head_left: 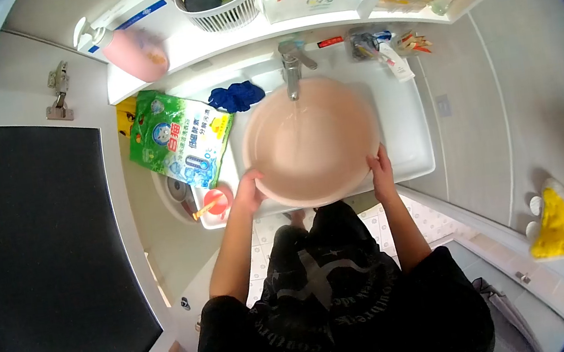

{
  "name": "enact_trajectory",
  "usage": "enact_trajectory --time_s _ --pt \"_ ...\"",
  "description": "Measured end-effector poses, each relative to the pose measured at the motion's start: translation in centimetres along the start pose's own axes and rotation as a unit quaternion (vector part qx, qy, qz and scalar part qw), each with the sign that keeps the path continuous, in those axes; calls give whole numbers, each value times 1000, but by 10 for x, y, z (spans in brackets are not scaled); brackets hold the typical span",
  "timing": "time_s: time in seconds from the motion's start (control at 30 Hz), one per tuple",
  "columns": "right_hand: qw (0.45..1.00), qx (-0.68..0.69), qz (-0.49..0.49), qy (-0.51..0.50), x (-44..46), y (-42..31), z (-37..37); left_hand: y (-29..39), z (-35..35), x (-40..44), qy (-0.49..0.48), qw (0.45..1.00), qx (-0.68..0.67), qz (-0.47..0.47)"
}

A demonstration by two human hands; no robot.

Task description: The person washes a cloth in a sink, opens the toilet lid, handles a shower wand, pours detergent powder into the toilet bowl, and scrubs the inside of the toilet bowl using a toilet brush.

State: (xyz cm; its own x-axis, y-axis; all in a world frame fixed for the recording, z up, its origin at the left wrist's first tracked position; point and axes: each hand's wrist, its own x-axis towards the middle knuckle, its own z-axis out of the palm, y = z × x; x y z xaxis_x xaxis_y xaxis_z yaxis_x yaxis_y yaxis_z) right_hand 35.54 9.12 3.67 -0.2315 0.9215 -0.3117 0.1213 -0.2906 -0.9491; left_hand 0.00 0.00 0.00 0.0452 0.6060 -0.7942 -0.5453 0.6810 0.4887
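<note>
A round pink basin (pixel 313 143) sits in the white sink (pixel 409 138) under the metal faucet (pixel 291 68), with a thin stream of water falling into it. My left hand (pixel 250 190) grips the basin's lower left rim. On the lower right rim, my right hand (pixel 381 171) holds on with the thumb at the edge. Left of the basin lies a green and white detergent bag (pixel 181 139), and a dark blue cloth (pixel 236 97) is bunched at the basin's upper left. Near my left hand stands a pink cup (pixel 217 201) with a yellow toothbrush in it.
Above the sink, a shelf (pixel 214 41) carries a pink pump bottle (pixel 136 55) and a grey basket (pixel 221 14). Small items and a white tube (pixel 395 63) lie at the sink's back right. A yellow cloth (pixel 560 223) hangs on the right wall. An open cabinet door (pixel 41 243) stands left.
</note>
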Motion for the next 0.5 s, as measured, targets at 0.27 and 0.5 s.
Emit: enact_trajectory --time_s 0.27,0.5 --pt "964 -166 -199 62 -13 -42 -24 20 41 -43 -9 999 26 -36" --pt "994 30 -13 102 -7 -38 -4 5 23 -53 20 981 130 141"
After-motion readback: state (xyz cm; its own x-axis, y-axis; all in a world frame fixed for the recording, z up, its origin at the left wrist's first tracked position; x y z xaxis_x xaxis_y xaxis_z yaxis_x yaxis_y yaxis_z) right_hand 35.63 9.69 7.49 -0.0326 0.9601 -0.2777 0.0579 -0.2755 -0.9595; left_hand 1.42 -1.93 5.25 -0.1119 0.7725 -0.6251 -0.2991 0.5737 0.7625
